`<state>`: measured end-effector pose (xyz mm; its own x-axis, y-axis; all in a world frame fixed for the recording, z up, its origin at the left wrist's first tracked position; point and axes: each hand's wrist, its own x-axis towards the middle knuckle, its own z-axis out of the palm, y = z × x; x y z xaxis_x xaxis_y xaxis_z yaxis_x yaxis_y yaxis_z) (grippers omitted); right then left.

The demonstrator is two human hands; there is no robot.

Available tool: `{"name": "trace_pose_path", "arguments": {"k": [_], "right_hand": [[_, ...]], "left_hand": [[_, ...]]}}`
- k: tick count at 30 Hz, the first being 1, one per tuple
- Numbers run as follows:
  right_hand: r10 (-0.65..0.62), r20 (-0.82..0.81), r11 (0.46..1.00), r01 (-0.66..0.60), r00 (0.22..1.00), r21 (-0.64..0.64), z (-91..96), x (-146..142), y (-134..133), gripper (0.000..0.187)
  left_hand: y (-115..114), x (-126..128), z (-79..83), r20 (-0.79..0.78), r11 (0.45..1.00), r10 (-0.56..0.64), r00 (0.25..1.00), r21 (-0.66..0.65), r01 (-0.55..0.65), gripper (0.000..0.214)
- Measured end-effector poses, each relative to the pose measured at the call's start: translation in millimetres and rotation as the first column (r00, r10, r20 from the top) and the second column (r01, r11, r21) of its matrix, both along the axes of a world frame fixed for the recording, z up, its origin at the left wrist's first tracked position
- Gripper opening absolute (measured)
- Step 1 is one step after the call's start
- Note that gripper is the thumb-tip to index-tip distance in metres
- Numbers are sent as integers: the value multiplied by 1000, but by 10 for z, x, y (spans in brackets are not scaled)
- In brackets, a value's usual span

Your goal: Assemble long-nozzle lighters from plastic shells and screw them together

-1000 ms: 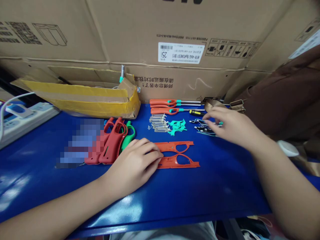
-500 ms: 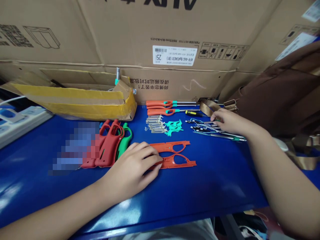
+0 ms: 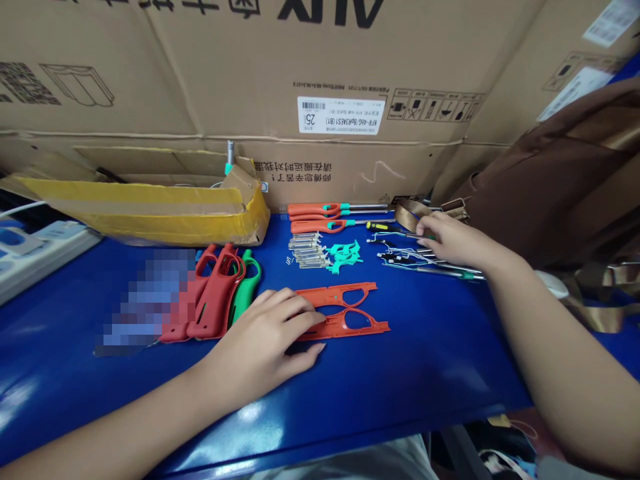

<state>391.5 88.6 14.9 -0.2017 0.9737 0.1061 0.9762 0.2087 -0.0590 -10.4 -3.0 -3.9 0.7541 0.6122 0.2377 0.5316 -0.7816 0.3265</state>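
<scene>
My left hand (image 3: 265, 340) lies flat on the blue table (image 3: 425, 360), its fingertips pressing the left ends of two orange plastic shell halves (image 3: 350, 310). My right hand (image 3: 450, 240) reaches to the far right over a bunch of thin metal tubes with wires (image 3: 425, 260); its fingers are curled down onto them, and what they pinch is hidden. Between the hands lie a stack of small metal parts (image 3: 306, 251) and several teal plastic triggers (image 3: 344, 255).
Red and green handle shells (image 3: 223, 293) lie left of my left hand. Three assembled orange lighters (image 3: 330, 217) and a black-yellow screwdriver (image 3: 387, 228) sit at the back. A yellow-taped cardboard tray (image 3: 150, 207), big cartons (image 3: 320, 80), a brown bag (image 3: 565, 180) and a power strip (image 3: 35, 250) surround them.
My right hand has moved right and back along the metal tubes, uncovering them. My left hand has stayed on the orange shells. The view has tilted slightly.
</scene>
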Motion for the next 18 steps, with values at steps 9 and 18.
{"name": "trace_pose_path", "arguments": {"k": [9, 18], "right_hand": [[164, -71, 978, -153, 984, 143, 256, -467, -258, 12], [463, -195, 869, -486, 864, -90, 256, -827, -544, 2]], "left_hand": [[15, -6, 28, -74, 998, 60, 995, -16, -61, 19], [57, -15, 91, -170, 984, 175, 970, 54, -168, 19]]}}
